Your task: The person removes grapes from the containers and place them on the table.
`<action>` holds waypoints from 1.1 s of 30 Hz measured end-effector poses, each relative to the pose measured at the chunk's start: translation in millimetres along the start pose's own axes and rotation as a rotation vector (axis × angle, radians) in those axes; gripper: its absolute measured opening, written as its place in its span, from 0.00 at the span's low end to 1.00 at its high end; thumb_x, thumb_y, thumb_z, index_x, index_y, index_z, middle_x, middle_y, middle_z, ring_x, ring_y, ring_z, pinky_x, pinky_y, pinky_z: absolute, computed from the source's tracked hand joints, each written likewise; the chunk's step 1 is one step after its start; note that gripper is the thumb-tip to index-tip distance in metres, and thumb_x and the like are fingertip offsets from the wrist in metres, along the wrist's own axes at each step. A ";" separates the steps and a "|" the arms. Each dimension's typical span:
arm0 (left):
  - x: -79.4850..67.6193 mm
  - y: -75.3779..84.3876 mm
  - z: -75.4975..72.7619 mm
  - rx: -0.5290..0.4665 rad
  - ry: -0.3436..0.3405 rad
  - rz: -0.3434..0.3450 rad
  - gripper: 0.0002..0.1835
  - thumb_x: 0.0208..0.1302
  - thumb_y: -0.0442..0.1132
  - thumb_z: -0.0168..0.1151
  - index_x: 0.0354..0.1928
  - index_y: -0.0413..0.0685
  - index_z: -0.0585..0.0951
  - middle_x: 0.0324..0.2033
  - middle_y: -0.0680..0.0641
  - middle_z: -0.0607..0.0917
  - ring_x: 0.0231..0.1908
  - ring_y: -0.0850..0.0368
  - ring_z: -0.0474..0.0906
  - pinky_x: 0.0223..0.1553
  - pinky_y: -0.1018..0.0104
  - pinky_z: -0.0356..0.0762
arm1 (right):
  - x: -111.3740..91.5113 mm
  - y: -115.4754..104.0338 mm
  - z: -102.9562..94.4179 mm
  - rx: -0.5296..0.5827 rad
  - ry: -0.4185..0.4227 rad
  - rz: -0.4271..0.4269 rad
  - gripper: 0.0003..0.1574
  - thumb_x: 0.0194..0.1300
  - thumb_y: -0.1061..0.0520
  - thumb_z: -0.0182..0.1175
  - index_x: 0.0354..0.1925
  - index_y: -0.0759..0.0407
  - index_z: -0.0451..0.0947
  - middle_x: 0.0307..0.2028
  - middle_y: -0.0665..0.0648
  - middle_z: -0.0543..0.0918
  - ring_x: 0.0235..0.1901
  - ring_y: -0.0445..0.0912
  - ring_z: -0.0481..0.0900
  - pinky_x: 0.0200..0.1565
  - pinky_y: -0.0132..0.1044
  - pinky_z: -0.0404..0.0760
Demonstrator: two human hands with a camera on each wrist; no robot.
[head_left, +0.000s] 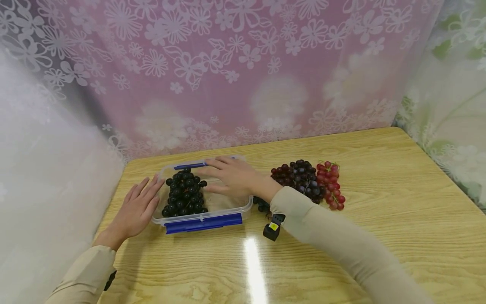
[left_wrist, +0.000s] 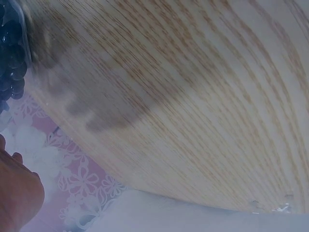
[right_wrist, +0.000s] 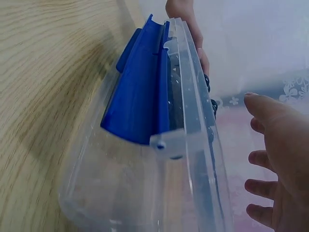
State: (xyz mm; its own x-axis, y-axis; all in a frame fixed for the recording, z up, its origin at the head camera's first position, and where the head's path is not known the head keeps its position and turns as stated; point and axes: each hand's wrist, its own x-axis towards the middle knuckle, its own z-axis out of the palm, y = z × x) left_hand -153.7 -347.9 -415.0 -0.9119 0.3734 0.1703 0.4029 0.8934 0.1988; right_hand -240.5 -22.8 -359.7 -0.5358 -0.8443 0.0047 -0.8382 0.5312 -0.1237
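A clear plastic box (head_left: 224, 205) with blue side latches (head_left: 205, 223) stands on the table. Inside its left half lies a bunch of black grapes (head_left: 185, 192). My left hand (head_left: 134, 209) is at the box's left rim with fingers extended. Over the right half of the box is my right hand (head_left: 235, 175), fingers spread and thumb near the bunch, holding nothing. In the right wrist view the same hand (right_wrist: 285, 164) shows apart from the box wall, its fingers loosely bent. The left wrist view catches part of the left hand (left_wrist: 19, 193) and the grapes (left_wrist: 10, 53).
Right of the box lie dark purple grapes (head_left: 303, 175) and a bunch of red grapes (head_left: 330, 185). More dark grapes (head_left: 261, 203) are partly hidden under the right forearm. The wooden table (head_left: 398, 190) meets a pink flowered curtain (head_left: 228, 84) at the back.
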 end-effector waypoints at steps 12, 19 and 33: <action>0.4 -2.1 1.6 0.014 -0.005 -0.006 0.28 0.78 0.45 0.37 0.76 0.53 0.52 0.74 0.44 0.49 0.71 0.41 0.42 0.67 0.40 0.34 | 22.4 -22.1 6.6 0.030 -0.099 -0.001 0.39 0.70 0.27 0.30 0.75 0.31 0.42 0.74 0.49 0.46 0.72 0.51 0.45 0.69 0.49 0.48; 0.7 -2.0 0.7 0.031 -0.009 -0.013 0.28 0.78 0.48 0.35 0.76 0.52 0.52 0.74 0.45 0.49 0.71 0.41 0.42 0.67 0.40 0.35 | 28.9 -28.7 9.4 -0.002 -0.121 0.005 0.39 0.70 0.27 0.31 0.75 0.31 0.42 0.74 0.49 0.46 0.72 0.50 0.46 0.69 0.48 0.48; 1.6 0.4 -4.6 0.082 -0.019 -0.003 0.28 0.77 0.45 0.40 0.76 0.54 0.53 0.73 0.44 0.51 0.71 0.41 0.42 0.68 0.43 0.31 | 37.1 -41.7 16.0 -0.058 -0.108 -0.013 0.36 0.72 0.36 0.45 0.74 0.34 0.51 0.74 0.51 0.47 0.72 0.52 0.47 0.68 0.49 0.54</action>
State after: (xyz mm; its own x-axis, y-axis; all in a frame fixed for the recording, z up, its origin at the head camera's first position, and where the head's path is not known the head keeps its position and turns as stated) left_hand -154.7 -348.2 -410.2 -0.9146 0.3750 0.1511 0.3935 0.9116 0.1192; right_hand -223.8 -77.4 -370.3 -0.5136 -0.8520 -0.1013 -0.8510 0.5209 -0.0664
